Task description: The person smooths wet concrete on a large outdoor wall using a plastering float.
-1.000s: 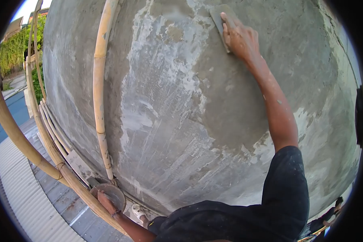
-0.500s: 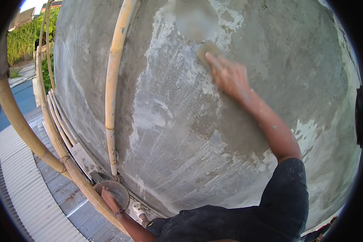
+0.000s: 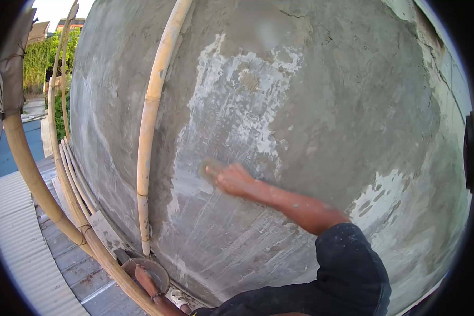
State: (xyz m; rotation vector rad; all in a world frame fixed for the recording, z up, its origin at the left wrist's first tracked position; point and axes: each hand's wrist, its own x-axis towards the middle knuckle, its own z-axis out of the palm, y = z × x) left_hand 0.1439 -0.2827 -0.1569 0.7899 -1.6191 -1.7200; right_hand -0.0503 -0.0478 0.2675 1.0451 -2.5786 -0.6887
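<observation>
My right hand [image 3: 234, 179] grips a flat, tan-grey scraper-like tool [image 3: 209, 169], slightly blurred, against the grey plastered wall [image 3: 321, 121]. The index finger lies along the tool. Around it the wall carries whitish streaks and a rough white patch [image 3: 258, 124]. Low on the left, my left hand [image 3: 144, 276] is closed at a round dark bowl [image 3: 159, 275], its fingers partly hidden. What is inside the bowl cannot be made out. Beside the bowl sits a dark grey block-like piece [image 3: 122, 256].
An upright bamboo pole [image 3: 150, 110] stands close to the wall. A long bamboo rail [image 3: 102, 253] and a curved bamboo pole [image 3: 34, 174] run along the left. Below are corrugated roofing [image 3: 23, 231] and a foot in a light shoe [image 3: 178, 298].
My right hand has swept down and left across the wall with the tool. The view has shifted; my left hand remains at the bowl.
</observation>
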